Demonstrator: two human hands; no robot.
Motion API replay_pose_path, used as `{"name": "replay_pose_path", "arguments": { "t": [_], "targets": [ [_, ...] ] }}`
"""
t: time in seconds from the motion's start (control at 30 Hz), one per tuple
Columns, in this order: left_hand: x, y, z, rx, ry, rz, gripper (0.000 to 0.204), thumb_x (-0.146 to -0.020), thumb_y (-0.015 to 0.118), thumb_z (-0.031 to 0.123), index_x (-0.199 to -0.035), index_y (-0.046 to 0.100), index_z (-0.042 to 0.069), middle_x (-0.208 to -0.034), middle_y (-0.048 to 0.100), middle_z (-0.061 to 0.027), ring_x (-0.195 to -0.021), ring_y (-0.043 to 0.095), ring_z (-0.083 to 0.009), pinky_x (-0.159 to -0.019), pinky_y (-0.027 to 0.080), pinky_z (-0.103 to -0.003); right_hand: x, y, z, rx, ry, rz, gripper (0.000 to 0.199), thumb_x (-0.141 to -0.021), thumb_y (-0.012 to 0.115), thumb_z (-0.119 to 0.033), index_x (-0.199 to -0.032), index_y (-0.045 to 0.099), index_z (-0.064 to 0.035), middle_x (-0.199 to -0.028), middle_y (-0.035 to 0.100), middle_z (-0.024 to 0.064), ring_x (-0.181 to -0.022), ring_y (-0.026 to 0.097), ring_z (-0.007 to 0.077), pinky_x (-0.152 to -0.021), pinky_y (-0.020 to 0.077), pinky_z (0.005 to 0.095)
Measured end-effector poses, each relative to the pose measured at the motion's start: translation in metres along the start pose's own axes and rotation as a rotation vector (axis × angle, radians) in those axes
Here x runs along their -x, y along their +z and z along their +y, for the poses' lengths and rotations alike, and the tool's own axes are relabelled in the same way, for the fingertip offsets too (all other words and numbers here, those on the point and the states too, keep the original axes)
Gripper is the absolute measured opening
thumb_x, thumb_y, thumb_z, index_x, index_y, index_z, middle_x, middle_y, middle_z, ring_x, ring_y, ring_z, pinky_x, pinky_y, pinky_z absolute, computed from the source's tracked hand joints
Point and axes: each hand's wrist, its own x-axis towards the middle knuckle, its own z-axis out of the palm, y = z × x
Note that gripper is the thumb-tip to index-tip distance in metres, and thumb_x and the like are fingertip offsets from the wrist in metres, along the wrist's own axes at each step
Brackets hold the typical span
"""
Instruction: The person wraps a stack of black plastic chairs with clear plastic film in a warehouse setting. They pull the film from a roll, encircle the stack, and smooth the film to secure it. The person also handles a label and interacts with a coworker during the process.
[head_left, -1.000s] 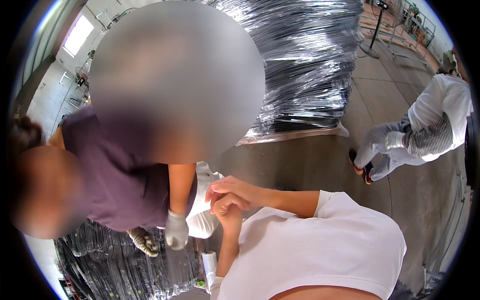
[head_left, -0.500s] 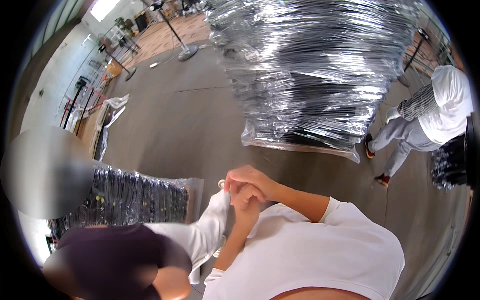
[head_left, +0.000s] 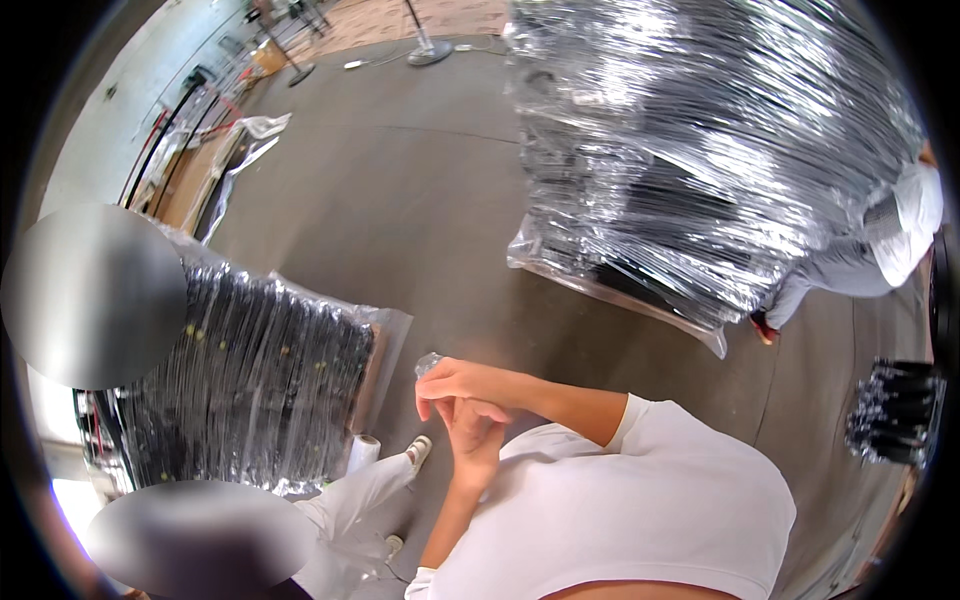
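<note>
My right hand (head_left: 450,381) comes in from the right and lies across the top of my left hand (head_left: 472,437). Its fingers are bent down over the left fingers, which are mostly hidden; the left thumb shows. Just beyond the right knuckles is a small crumpled clear piece (head_left: 428,365), perhaps plastic; whether it is held or lies on the floor I cannot tell. Ahead to the right rises a tall stack wrapped in shiny clear film (head_left: 650,150). At left stands a lower film-wrapped stack of dark goods (head_left: 260,370).
A person in pale trousers (head_left: 345,500) is close on my left, beside a white film roll (head_left: 364,452). Another person in a white top (head_left: 915,215) bends behind the tall stack. Dark wrapped goods (head_left: 890,410) stand at far right. A stand's round base (head_left: 430,52) and cables lie ahead.
My view has swung, so the stacks sit differently in it. The left person's legs have moved nearer, uncovering the film roll. My hands stay together, and the clear piece now shows beside them.
</note>
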Motion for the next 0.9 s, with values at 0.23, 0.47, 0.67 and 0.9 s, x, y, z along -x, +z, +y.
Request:
{"name": "replay_pose_path", "arguments": {
  "t": [0.23,0.47,0.67,0.9],
  "targets": [
    [0.011,-0.06,0.016,-0.227,0.193,0.05,0.031,-0.067,0.048,-0.017,-0.083,0.052,0.01,-0.096,0.045,-0.0045,-0.098,0.044,-0.0191,-0.081,0.039,-0.031,-0.064,0.046,-0.015,0.024,0.018,-0.157,0.032,-0.086,0.046,-0.028,-0.078,0.06,-0.0002,-0.056,0.055,0.0092,-0.053,0.055,0.0132,-0.05,0.0424,0.0245],
    [0.066,-0.14,0.036,-0.248,0.244,0.273,0.029,-0.068,0.051,-0.018,-0.082,0.052,0.007,-0.092,0.046,-0.0049,-0.092,0.045,-0.0202,-0.074,0.04,-0.032,-0.134,0.14,0.0,0.034,0.096,-0.273,0.036,-0.088,0.044,-0.029,-0.077,0.058,0.0016,-0.052,0.052,0.0071,-0.049,0.056,0.0151,-0.049,0.0466,0.0256],
    [0.136,-0.212,0.048,-0.351,0.231,0.542,0.024,-0.068,0.053,-0.017,-0.074,0.052,0.006,-0.082,0.051,-0.0023,-0.083,0.048,-0.0169,-0.07,0.04,-0.029,-0.192,0.234,0.032,0.054,0.132,-0.454,0.036,-0.09,0.042,-0.028,-0.08,0.058,0.0019,-0.056,0.054,0.0078,-0.05,0.056,0.0144,-0.051,0.049,0.0261],
    [0.2,-0.316,0.06,-0.456,0.131,0.753,0.023,-0.065,0.05,-0.018,-0.068,0.058,0.004,-0.077,0.056,-0.0039,-0.082,0.052,-0.0193,-0.067,0.042,-0.029,-0.274,0.333,0.069,0.0,0.174,-0.542,0.035,-0.092,0.043,-0.028,-0.082,0.058,0.0012,-0.064,0.061,0.0123,-0.059,0.061,0.0159,-0.054,0.0472,0.0235]
  ]
}}
